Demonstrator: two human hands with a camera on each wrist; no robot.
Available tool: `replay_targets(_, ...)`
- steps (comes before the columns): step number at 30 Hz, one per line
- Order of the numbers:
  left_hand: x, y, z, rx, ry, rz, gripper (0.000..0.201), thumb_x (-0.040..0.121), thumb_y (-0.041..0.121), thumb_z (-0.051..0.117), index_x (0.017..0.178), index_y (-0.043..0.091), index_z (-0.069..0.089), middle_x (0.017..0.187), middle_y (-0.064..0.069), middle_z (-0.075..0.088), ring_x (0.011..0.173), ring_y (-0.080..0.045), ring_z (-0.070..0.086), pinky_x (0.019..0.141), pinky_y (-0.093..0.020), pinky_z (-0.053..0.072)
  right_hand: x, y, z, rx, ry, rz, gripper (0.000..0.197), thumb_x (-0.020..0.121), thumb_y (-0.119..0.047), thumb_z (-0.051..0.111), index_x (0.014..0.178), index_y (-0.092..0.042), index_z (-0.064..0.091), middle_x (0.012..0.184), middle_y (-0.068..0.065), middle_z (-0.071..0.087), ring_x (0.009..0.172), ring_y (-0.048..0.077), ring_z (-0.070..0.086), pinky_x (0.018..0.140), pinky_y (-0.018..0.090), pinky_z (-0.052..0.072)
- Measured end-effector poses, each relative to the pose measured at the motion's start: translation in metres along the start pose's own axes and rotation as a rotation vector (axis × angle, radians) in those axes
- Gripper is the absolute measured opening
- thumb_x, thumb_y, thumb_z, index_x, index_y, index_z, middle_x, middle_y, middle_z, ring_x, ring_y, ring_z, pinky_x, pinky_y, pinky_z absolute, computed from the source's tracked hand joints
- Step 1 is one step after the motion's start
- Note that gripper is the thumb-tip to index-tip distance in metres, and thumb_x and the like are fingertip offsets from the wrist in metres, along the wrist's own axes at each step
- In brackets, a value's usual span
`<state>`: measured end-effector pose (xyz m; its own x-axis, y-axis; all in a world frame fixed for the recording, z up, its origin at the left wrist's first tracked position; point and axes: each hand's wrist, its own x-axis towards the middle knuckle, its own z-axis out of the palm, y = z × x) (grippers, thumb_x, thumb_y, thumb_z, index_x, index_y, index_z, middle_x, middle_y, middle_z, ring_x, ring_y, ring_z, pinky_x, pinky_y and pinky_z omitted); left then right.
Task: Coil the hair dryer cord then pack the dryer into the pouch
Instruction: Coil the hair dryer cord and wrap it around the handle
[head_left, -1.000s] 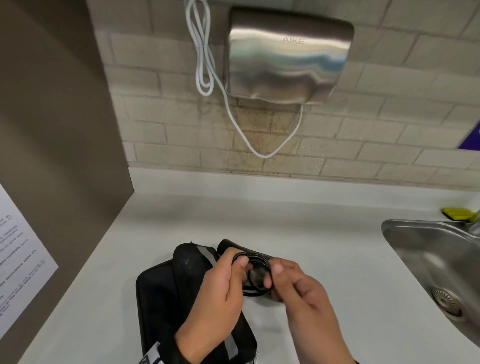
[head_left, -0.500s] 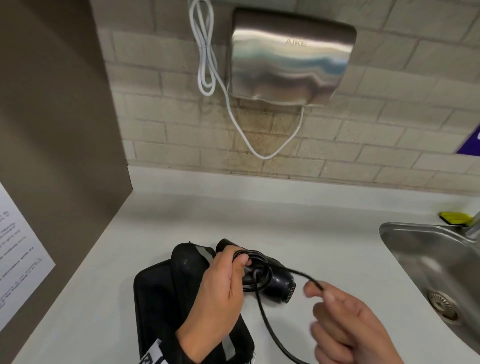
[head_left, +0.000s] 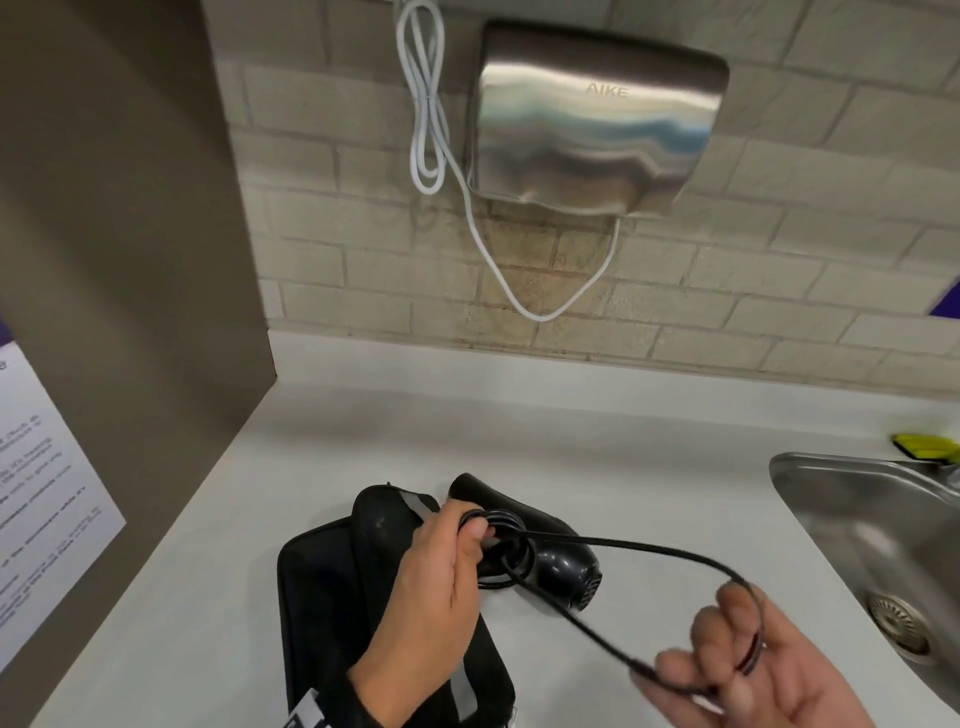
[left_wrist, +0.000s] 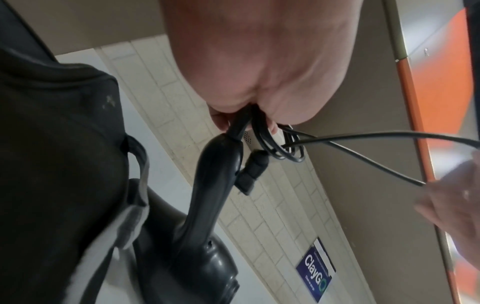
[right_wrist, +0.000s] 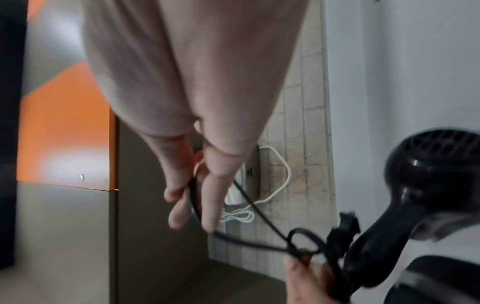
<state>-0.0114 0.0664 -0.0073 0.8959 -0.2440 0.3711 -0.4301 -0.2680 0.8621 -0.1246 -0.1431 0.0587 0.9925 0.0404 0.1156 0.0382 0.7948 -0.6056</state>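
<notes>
A black hair dryer (head_left: 545, 556) lies on the white counter (head_left: 649, 457), partly on a black pouch (head_left: 322, 597) with grey straps. My left hand (head_left: 447, 571) pinches several small loops of the black cord (head_left: 649, 548) above the dryer's handle. From there a long loop of cord runs right to my right hand (head_left: 727, 660), palm up, where it passes between the fingers. In the left wrist view the plug (left_wrist: 252, 172) hangs beside the dryer handle (left_wrist: 207, 185) under the pinching fingers (left_wrist: 223, 121). The right wrist view shows the cord (right_wrist: 246, 240) threaded between the right hand's fingers (right_wrist: 207, 197).
A steel sink (head_left: 857, 499) is set into the counter at the right, with a yellow sponge (head_left: 924, 447) behind it. On the brick wall hangs a steel hand dryer (head_left: 597, 119) with a white cable (head_left: 431, 130). A brown side panel (head_left: 130, 312) with a paper notice bounds the left.
My right hand has left the coil and swung out to the right and toward me, drawing out a long loop of cord. The left hand keeps pinching the coil.
</notes>
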Motion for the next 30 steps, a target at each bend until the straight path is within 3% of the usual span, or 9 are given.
replay_targets(5, -0.01, -0.001, 0.011, 0.1, -0.076, 0.053, 0.03, 0.099, 0.059, 0.017, 0.098, 0.051, 0.046, 0.095, 0.015, 0.057, 0.096, -0.008, 0.055, 0.08, -0.023, 0.049, 0.007, 0.003, 0.014, 0.194, 0.021, -0.104, 0.043, 0.103, 0.008, 0.007, 0.14, 0.01, 0.029, 0.141, 0.035, 0.035, 0.143, 0.045, 0.02, 0.118, 0.055, 0.008)
replay_targets(11, -0.017, -0.001, 0.029, 0.034, -0.093, -0.001, 0.039, 0.092, 0.073, 0.013, 0.103, 0.057, 0.047, 0.098, 0.015, 0.058, 0.099, -0.009, 0.058, 0.086, -0.03, 0.052, 0.029, 0.028, 0.016, 0.275, 0.087, -0.173, 0.045, 0.101, 0.012, 0.005, 0.128, 0.004, 0.041, 0.129, 0.04, 0.042, 0.132, 0.052, 0.034, 0.113, 0.062, 0.016)
replay_targets(13, -0.014, -0.002, 0.031, -0.074, -0.029, -0.021, 0.03, 0.097, 0.06, 0.03, 0.106, 0.046, 0.054, 0.097, 0.008, 0.066, 0.094, -0.016, 0.064, 0.083, -0.041, 0.055, 0.038, 0.042, 0.015, 0.115, 0.119, -0.203, 0.03, 0.097, 0.011, 0.042, 0.113, -0.008, 0.059, 0.109, 0.034, 0.058, 0.112, 0.048, 0.057, 0.099, 0.061, 0.041)
replay_targets(15, -0.011, -0.005, 0.031, -0.185, 0.039, -0.034, 0.017, 0.102, 0.027, 0.044, 0.106, 0.031, 0.06, 0.093, 0.001, 0.07, 0.089, -0.021, 0.068, 0.081, -0.048, 0.056, 0.036, 0.065, 0.023, 0.048, 0.101, -0.156, 0.035, 0.054, -0.004, 0.092, 0.077, -0.018, 0.07, 0.075, 0.02, 0.067, 0.072, 0.034, 0.072, 0.065, 0.047, 0.06)
replay_targets(17, -0.007, -0.007, 0.03, -0.29, 0.08, -0.066, 0.025, 0.1, 0.009, 0.044, 0.104, 0.024, 0.064, 0.09, -0.003, 0.071, 0.085, -0.022, 0.068, 0.08, -0.048, 0.055, 0.034, 0.063, 0.035, 0.029, 0.139, -0.106, 0.051, 0.024, -0.01, 0.1, 0.064, -0.017, 0.069, 0.063, 0.017, 0.064, 0.055, 0.028, 0.07, 0.051, 0.04, 0.06)
replay_targets(20, -0.006, -0.006, 0.031, -0.344, 0.084, -0.083, 0.027, 0.102, 0.012, 0.041, 0.099, 0.025, 0.065, 0.087, -0.001, 0.07, 0.078, -0.013, 0.066, 0.075, -0.028, 0.053, 0.039, 0.064, 0.019, 0.09, 0.062, -0.079, 0.045, 0.039, -0.004, 0.097, 0.075, -0.013, 0.071, 0.072, 0.021, 0.066, 0.063, 0.032, 0.071, 0.059, 0.045, 0.06)
replay_targets(22, -0.006, -0.007, 0.031, -0.303, 0.092, -0.078, 0.026, 0.105, 0.025, 0.04, 0.098, 0.029, 0.064, 0.085, 0.0, 0.07, 0.075, -0.012, 0.066, 0.07, -0.025, 0.054, 0.043, 0.06, 0.024, 0.163, 0.041, -0.109, 0.028, 0.094, 0.01, 0.051, 0.113, -0.006, 0.062, 0.108, 0.034, 0.059, 0.103, 0.046, 0.062, 0.092, 0.059, 0.048)
replay_targets(24, -0.006, -0.008, 0.03, -0.257, 0.101, -0.069, 0.028, 0.105, 0.035, 0.037, 0.099, 0.028, 0.063, 0.084, 0.004, 0.07, 0.074, -0.012, 0.067, 0.068, -0.021, 0.054, 0.033, 0.043, 0.018, 0.085, 0.198, -0.194, 0.051, 0.101, 0.012, 0.003, 0.135, 0.001, 0.04, 0.129, 0.036, 0.043, 0.124, 0.05, 0.044, 0.11, 0.061, 0.027)
replay_targets(30, -0.008, -0.006, 0.024, -0.191, 0.078, -0.095, 0.029, 0.099, 0.033, 0.033, 0.096, 0.023, 0.061, 0.062, 0.005, 0.06, 0.054, -0.001, 0.054, 0.055, -0.008, 0.042, 0.011, 0.006, 0.022, 0.077, 0.185, -0.103, 0.041, 0.103, 0.003, 0.006, 0.141, 0.014, 0.018, 0.111, 0.036, 0.048, 0.075, 0.034, 0.037, 0.091, 0.052, 0.034)
